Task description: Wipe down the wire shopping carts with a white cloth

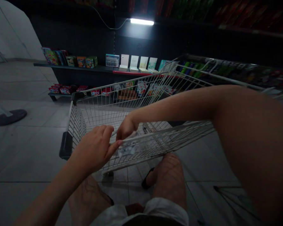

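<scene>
A wire shopping cart (155,138) stands across in front of me, with black corner caps. My left hand (95,147) is closed over its near top rim, the thumb lying along the rail. My right hand (127,127) reaches over that rim into the basket, fingers pointing down and curled closed. Just below them is a crumpled, whitish see-through plastic bag (127,149), seen partly through the near wires. The right fingertips meet the bag's top, and their tips are partly hidden. What the bag contains is too blurred to make out.
Behind the cart, a dark shelf (82,67) bears books, small boxes and upright cards (134,62). Red packs (66,90) sit on the lower shelf. A post with a round base (10,117) stands at left. My legs (169,179) are close below the cart.
</scene>
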`<state>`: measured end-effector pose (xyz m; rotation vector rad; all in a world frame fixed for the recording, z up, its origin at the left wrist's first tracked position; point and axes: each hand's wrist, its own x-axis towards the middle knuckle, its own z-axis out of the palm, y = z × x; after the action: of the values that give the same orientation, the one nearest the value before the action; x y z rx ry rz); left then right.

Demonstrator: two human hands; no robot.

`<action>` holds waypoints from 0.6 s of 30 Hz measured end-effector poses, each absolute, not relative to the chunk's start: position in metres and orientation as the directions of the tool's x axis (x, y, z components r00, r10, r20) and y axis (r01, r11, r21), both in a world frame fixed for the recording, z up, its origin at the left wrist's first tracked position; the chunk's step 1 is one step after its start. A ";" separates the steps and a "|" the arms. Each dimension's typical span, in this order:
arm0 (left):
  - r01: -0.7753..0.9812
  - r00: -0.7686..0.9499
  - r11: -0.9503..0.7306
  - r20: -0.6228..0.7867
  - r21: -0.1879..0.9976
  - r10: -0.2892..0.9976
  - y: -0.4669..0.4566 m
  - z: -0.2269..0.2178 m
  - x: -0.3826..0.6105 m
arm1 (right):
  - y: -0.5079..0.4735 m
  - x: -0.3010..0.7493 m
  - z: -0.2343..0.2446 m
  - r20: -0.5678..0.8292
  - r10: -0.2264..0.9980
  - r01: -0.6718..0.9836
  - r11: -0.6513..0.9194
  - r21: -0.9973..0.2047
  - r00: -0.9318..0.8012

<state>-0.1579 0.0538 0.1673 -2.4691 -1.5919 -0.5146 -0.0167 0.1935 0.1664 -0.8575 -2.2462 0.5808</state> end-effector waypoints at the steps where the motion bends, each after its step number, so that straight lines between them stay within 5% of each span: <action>1: 0.896 0.383 -0.439 0.387 0.064 0.839 0.054 0.167 -0.160 | 0.200 -0.018 0.181 0.335 0.709 0.413 0.659 -0.628 -0.621; 4: 0.854 0.417 -0.506 0.425 0.118 0.803 0.055 0.166 -0.166 | 0.203 -0.016 0.217 -0.138 0.572 0.487 0.518 -0.703 -0.808; 7: 0.824 0.424 -0.543 0.458 0.163 0.781 0.058 0.164 -0.168 | 0.186 -0.014 0.220 -0.525 0.186 0.555 0.358 -0.751 -0.831; 9: 0.821 0.412 -0.545 0.482 0.173 0.773 0.059 0.163 -0.170 | 0.173 -0.019 0.207 -0.491 0.152 0.513 0.304 -0.803 -0.858; 12: 0.848 0.374 -0.505 0.493 0.162 0.785 0.059 0.160 -0.175 | 0.163 -0.021 0.192 -0.349 0.268 0.431 0.375 -0.821 -0.898; 18: 0.902 0.225 -0.341 0.387 0.264 0.894 0.057 0.163 -0.179 | 0.170 0.050 0.222 -0.130 0.242 0.272 0.768 -0.580 -0.962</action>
<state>-0.1785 0.0573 0.1629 -2.4454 -1.7937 -0.7536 0.0503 0.1701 0.2216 -0.4359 -2.9989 0.9953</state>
